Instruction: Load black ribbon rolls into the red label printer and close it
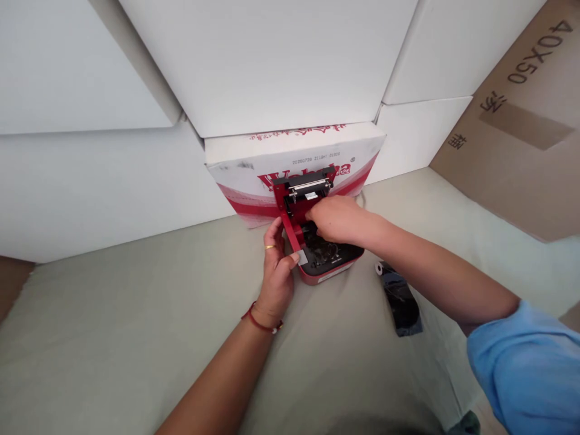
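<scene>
We find a small red printer [324, 254] at the centre of the frame, standing on a pale cloth-covered surface [113, 338] with its lid [306, 184] raised upright and the inner bay exposed. The left hand [276, 275], just below and left of centre, grips the printer's left front corner, thumb laid across the edge and fingers curled against the side; a gold ring and a red wrist cord are visible. The right hand [338, 219] enters from the lower right and reaches down into the open bay, fingers bent narrow; we cannot tell whether they pinch anything, as the palm hides the tips. Directly behind the printer, touching or nearly touching its lid, stands a white carton with red lettering [254, 166]. A black wrapper with a small white roll at its end [399, 299] lies on the cloth right of the printer, apart from it. A brown cardboard box [521, 133] occupies the upper right.
</scene>
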A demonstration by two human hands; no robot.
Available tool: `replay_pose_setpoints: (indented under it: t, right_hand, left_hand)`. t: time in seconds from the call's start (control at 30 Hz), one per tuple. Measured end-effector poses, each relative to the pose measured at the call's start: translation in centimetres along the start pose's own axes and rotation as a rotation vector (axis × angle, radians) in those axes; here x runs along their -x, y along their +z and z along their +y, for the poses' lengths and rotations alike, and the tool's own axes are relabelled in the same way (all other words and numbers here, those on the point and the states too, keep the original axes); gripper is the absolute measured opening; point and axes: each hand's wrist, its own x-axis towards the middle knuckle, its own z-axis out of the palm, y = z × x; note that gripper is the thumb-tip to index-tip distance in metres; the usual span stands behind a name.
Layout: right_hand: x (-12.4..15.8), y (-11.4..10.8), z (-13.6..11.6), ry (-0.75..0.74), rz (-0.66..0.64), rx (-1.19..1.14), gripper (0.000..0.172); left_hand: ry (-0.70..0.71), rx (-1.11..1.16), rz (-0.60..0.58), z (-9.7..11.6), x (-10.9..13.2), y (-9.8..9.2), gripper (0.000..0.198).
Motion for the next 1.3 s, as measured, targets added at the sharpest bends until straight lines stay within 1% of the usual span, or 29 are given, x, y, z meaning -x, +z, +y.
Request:
replay_pose_setpoints:
  t: [0.07,0.13,0.2,0.27,0.33,0.4,0.47,0.53,0.57,0.63,0.7,0.77,0.83,0.9,0.93,1.0,1.07,1.13,1.23,1.3]
  right_hand:
    - [-0.4,0.3,0.1,0.003,-0.023,-0.006,0.037]
    - [-0.2,0.3,0.3,0.001,-0.016,-0.023,0.038]
    - [1.2,0.0,1.0,-0.024,0.033,-0.09,0.035]
    - [3.7,-0.7,2.5,-0.102,0.12,-0.244,0.029]
    - [6.9,-1.6,5.1,-0.203,0.203,-0.449,0.028]
    - [9.8,-2.1,8.7,-0.215,0.208,-0.603,0.034]
    - [11.5,-1.6,12.3,-0.139,0.163,-0.666,0.04]
    - [11.8,0.1,15.0,-0.062,0.036,-0.714,0.044]
    - [11.5,1.4,15.7,-0.028,-0.023,-0.731,0.044]
    - [10.3,4.1,15.8,0.025,-0.089,-0.752,0.042]
    - [8.9,6.6,14.8,0.048,-0.097,-0.778,0.04]
    - [8.0,8.5,13.6,0.063,-0.053,-0.785,0.043]
    - [8.2,9.7,12.8,0.111,0.055,-0.754,0.049]
    - [9.5,10.3,12.9,0.197,0.164,-0.713,0.052]
    - [10.6,10.4,13.2,0.233,0.183,-0.706,0.053]
    - [12.9,10.6,14.0,0.255,0.141,-0.719,0.055]
    - [15.0,10.8,14.4,0.199,0.05,-0.731,0.053]
    - [16.1,11.3,14.2,0.108,0.009,-0.712,0.044]
    - [16.2,12.2,12.9,0.021,0.026,-0.65,0.035]
    - [16.0,12.1,12.2,0.01,0.006,-0.606,0.033]
  left_hand:
    - [0.002,0.006,-0.008,0.1,0.0,0.0,0.084]
    - [0.006,0.019,-0.005,0.2,0.0,0.0,0.082]
    - [0.001,0.03,-0.006,0.3,0.0,0.1,0.08]
    - [0.0,0.03,-0.007,0.3,0.0,0.2,0.08]
    - [0.0,0.03,0.004,0.3,-0.1,0.3,0.083]
    - [-0.01,0.039,0.013,0.3,-0.2,0.3,0.086]
    - [-0.022,0.052,0.009,0.3,-0.3,0.2,0.087]
    - [-0.023,0.055,0.002,0.3,-0.3,0.2,0.086]
    - [-0.021,0.055,0.002,0.3,-0.4,0.1,0.085]
    - [-0.028,0.058,0.003,0.4,-0.5,0.0,0.083]
    - [-0.039,0.069,0.017,0.4,-0.6,-0.1,0.084]
    - [-0.04,0.076,0.037,0.4,-0.7,-0.2,0.084]
    - [-0.038,0.079,0.053,0.4,-0.7,-0.2,0.084]
    - [-0.047,0.082,0.057,0.5,-0.7,-0.2,0.083]
    - [-0.049,0.083,0.056,0.5,-0.7,-0.1,0.083]
    - [-0.047,0.084,0.05,0.4,-0.6,0.0,0.084]
    - [-0.034,0.082,0.04,0.3,-0.6,0.0,0.084]
    - [-0.018,0.078,0.03,0.2,-0.6,0.1,0.084]
    - [-0.002,0.077,0.015,0.1,-0.6,0.0,0.083]
    - [-0.008,0.085,0.014,0.1,-0.7,0.0,0.081]
